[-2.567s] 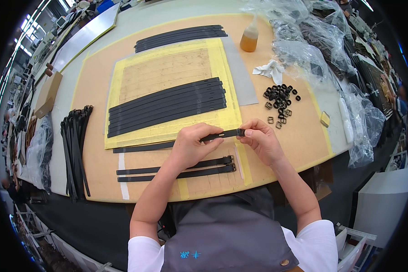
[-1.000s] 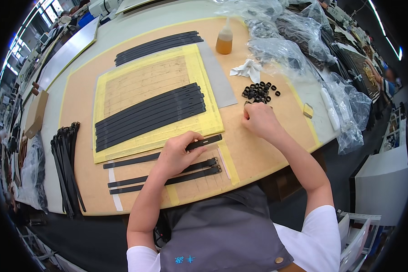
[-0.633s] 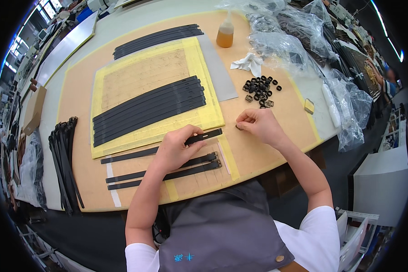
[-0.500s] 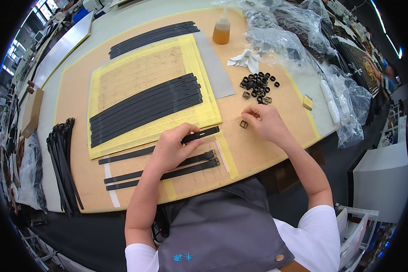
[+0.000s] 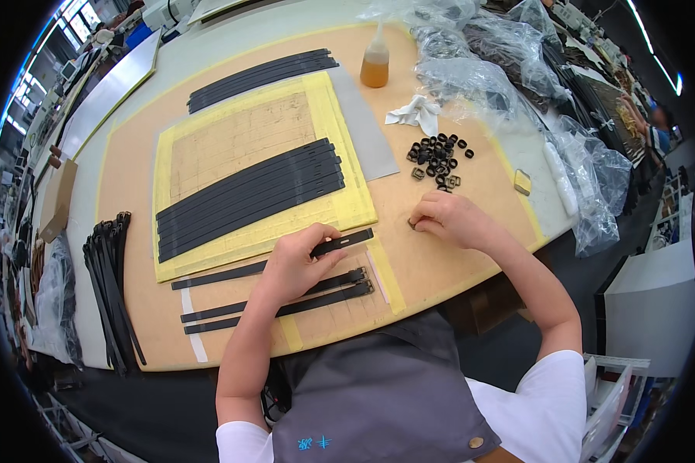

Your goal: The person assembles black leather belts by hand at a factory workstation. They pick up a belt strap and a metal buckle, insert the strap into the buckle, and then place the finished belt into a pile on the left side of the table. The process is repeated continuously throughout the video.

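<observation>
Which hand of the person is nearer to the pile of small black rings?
Right. The right hand is just below the pile of black rings in the picture; the left hand is farther off, to its lower left, holding a black strap.

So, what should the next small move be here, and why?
Probably bring the small dark piece pinched in the right hand across to the strap in the left hand: that strap's slotted end sticks out bare, while the two straps lower in view already carry buckles.
</observation>
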Available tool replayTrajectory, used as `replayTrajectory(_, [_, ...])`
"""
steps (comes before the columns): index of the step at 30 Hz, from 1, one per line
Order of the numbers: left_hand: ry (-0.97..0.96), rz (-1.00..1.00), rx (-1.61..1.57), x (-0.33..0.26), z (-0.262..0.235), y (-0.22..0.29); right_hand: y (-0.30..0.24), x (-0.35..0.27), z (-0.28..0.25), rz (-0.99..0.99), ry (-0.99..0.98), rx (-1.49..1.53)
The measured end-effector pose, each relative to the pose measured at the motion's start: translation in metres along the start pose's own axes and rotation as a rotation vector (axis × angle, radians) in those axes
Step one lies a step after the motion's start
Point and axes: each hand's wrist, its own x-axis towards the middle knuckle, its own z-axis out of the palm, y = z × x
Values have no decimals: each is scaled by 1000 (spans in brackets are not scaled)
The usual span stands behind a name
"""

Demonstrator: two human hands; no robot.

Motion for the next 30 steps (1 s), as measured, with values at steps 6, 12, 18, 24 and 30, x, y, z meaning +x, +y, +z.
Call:
replayTrajectory(6, [-25,0,-27,-5,-4,3,-26,10,2,110,-209,258])
replayTrajectory(12, [-22,23,-77,-1,-8,7,-43,22,16,87,-248,705])
replayTrajectory(18, [14,-11,-147,-3,-15,11,-45,35,13,90,-348,899])
replayTrajectory(24, [5,0,-140,-5,-17,11,-43,37,16,79,-377,1000])
replayTrajectory(30, [-31,-4,-106,-7,-15,8,-50,46,12,103,-484,962])
